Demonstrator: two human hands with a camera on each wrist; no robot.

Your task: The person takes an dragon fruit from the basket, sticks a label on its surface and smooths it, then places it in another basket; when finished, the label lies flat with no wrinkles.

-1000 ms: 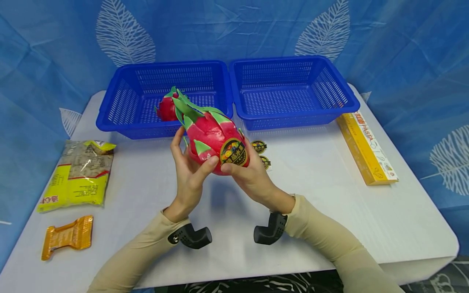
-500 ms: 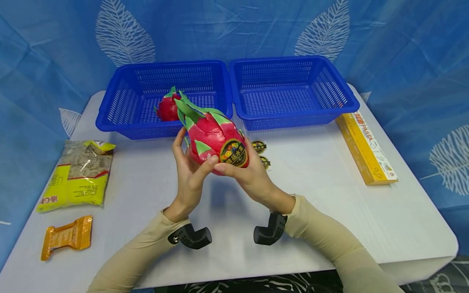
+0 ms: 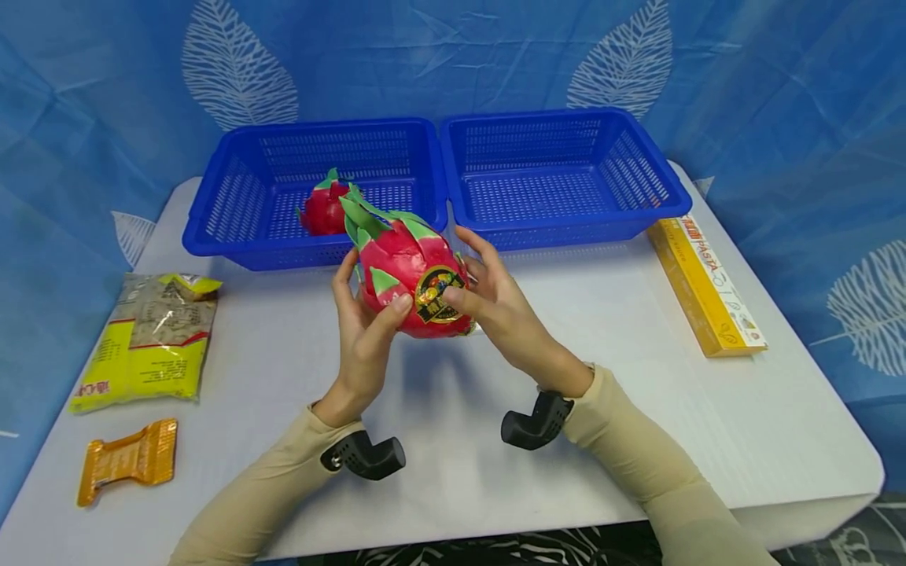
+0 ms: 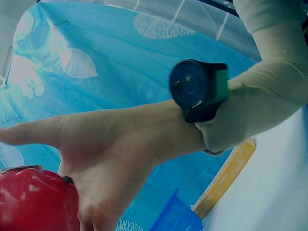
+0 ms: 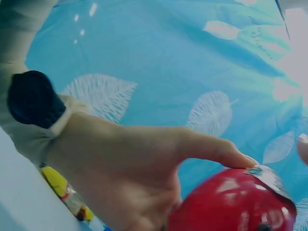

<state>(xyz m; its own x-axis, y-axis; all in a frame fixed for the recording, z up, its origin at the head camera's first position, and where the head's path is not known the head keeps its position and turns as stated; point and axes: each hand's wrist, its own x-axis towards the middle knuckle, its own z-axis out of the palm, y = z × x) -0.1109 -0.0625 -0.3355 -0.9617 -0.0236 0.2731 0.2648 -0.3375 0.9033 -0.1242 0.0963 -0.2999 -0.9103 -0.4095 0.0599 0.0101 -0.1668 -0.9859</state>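
Red and green, the dragon fruit (image 3: 399,263) was held above the middle of the white table (image 3: 708,401), just on the near side of the two blue baskets, its leafy tip pointing to the far left. My head view showed the left hand (image 3: 361,342) gripping it from the left, fingers curled behind and thumb on the near face. The right hand (image 3: 513,330) was loosely spread on the other side: its thumb lay on the round black-and-gold sticker (image 3: 437,284), while its index finger stood out apart from the fruit. From the right wrist I could see that thumb tip touching the sticker; how firmly it pressed, I could not tell.

Farther off, a second dragon fruit (image 3: 325,210) lay in the left basket (image 3: 283,256). Just beside that stood the right basket (image 3: 566,234). Near its right corner, a yellow pasta box (image 3: 708,291) lay lengthwise along the right side. On the left I had a yellow-and-grey bag (image 3: 152,338), with an orange wrapped packet (image 3: 129,460) nearer the front edge. Beige sleeves (image 3: 651,448) covered both arms, and a blue leaf-print curtain (image 3: 439,47) hung behind.
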